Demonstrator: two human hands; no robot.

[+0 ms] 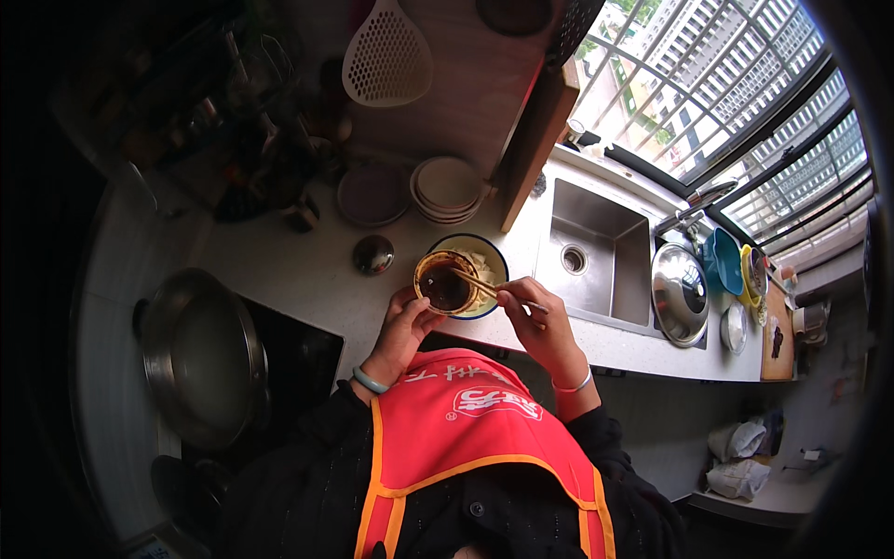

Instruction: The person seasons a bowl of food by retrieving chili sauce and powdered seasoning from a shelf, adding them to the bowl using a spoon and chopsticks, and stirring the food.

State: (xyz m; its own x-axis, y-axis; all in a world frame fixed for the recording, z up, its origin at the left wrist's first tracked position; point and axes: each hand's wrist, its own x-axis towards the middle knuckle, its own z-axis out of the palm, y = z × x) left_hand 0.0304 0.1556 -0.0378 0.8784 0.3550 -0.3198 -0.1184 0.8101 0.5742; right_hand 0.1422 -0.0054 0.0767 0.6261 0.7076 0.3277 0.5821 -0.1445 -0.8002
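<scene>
My left hand (405, 328) holds a small bowl of dark brown sauce (445, 285) by its left and lower rim. In my right hand (538, 314) is a pair of wooden chopsticks (482, 282), whose tips reach into the sauce. The small bowl is over the left part of a larger dark-rimmed bowl (504, 269) on the counter. Pale, sliced pieces of food (483, 264) show inside that larger bowl; the rest of them is hidden by the small bowl.
A round metal lid (374, 254), a purple plate (373, 194) and stacked bowls (448, 185) sit behind. To the right are a steel sink (594, 244), a wok lid (679, 293) and a cutting board (777, 349). A large metal pan (202, 360) stands on the hob at left.
</scene>
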